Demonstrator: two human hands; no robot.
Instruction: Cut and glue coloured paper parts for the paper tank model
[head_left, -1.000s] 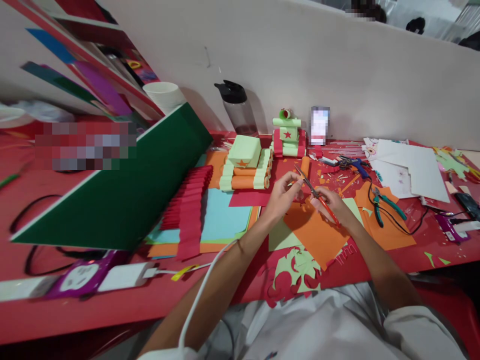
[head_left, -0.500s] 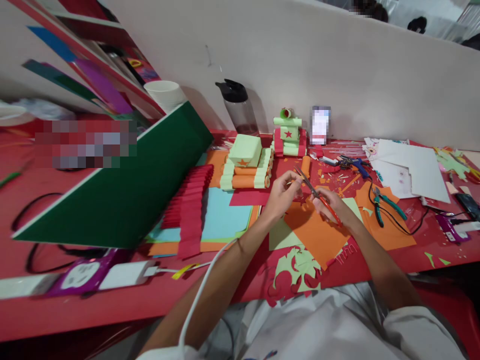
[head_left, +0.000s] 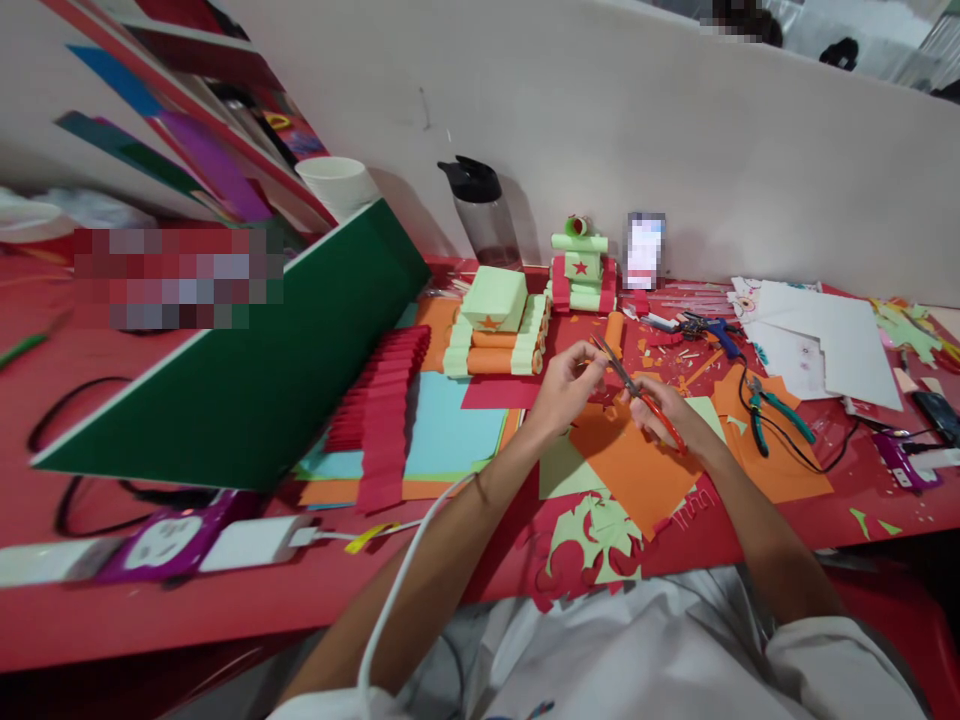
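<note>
My right hand (head_left: 664, 408) is closed round the orange-red handles of a pair of scissors (head_left: 621, 372). Their dark blades point up and left, to the fingertips of my left hand (head_left: 571, 385). That hand is pinched, and whatever it grips is too small to make out. Below both hands lies an orange paper sheet (head_left: 637, 470), partly over a light green one. A cut-out light green paper scrap (head_left: 600, 535) rests nearer my body. Beyond my left hand stands a paper model tank (head_left: 495, 325) with orange rolls and light green bands. A second paper tank (head_left: 583, 270) is behind it.
A green board (head_left: 247, 380) leans at the left beside red crepe paper (head_left: 386, 420). Pliers (head_left: 776, 410) and a glue gun (head_left: 709, 330) with its cord lie to the right. A bottle (head_left: 484, 215) and a phone (head_left: 645, 250) stand by the wall. A white cable (head_left: 405, 560) crosses my left arm.
The view has shifted slightly, so the objects on the left sit a little farther right. My hands and the scissors keep nearly the same pose.
</note>
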